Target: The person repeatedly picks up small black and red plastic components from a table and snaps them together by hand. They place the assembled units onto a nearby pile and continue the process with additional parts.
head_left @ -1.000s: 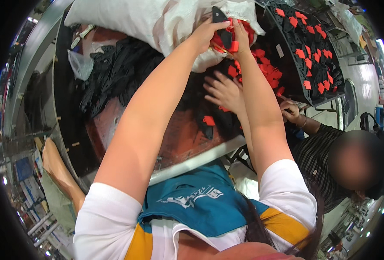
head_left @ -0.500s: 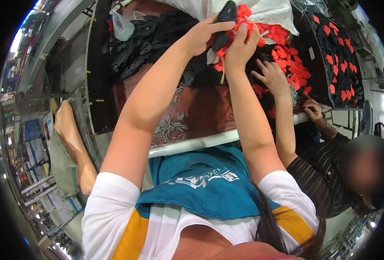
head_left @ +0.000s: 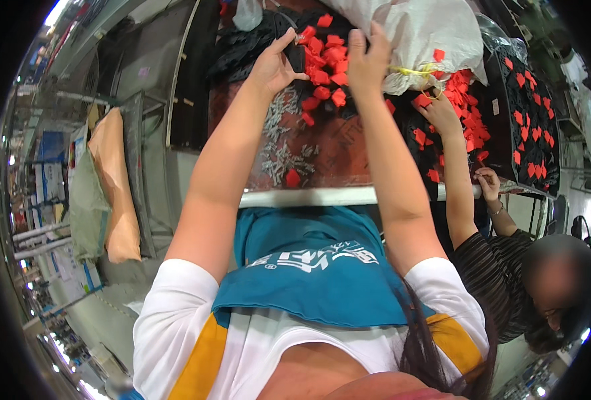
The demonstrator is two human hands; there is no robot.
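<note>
My left hand (head_left: 273, 69) is closed around the edge of a black plastic part (head_left: 297, 59), thumb and fingers on either side. Beside it, loose red plastic pieces (head_left: 320, 77) lie spread between my two hands. My right hand (head_left: 369, 65) is at the right side of these pieces, fingers raised and apart, with nothing visible in it. A heap of flat black plastic parts (head_left: 234, 53) lies beyond my left hand. Small grey screw-like pieces (head_left: 279, 155) are scattered on the reddish-brown tabletop (head_left: 332, 157) below the hands.
A white sack (head_left: 421, 30) with a yellow tie (head_left: 414, 70) rests at the back right. A co-worker's hand (head_left: 441, 113) works by another red heap (head_left: 467, 110). A tray of black parts with red pieces (head_left: 530, 123) stands far right. A white edge (head_left: 309, 197) borders the table.
My hands have moved apart; earlier they were together at the black part and a red cluster. Red pieces now lie loose between them. The view has shifted, and the white sack shows more fully.
</note>
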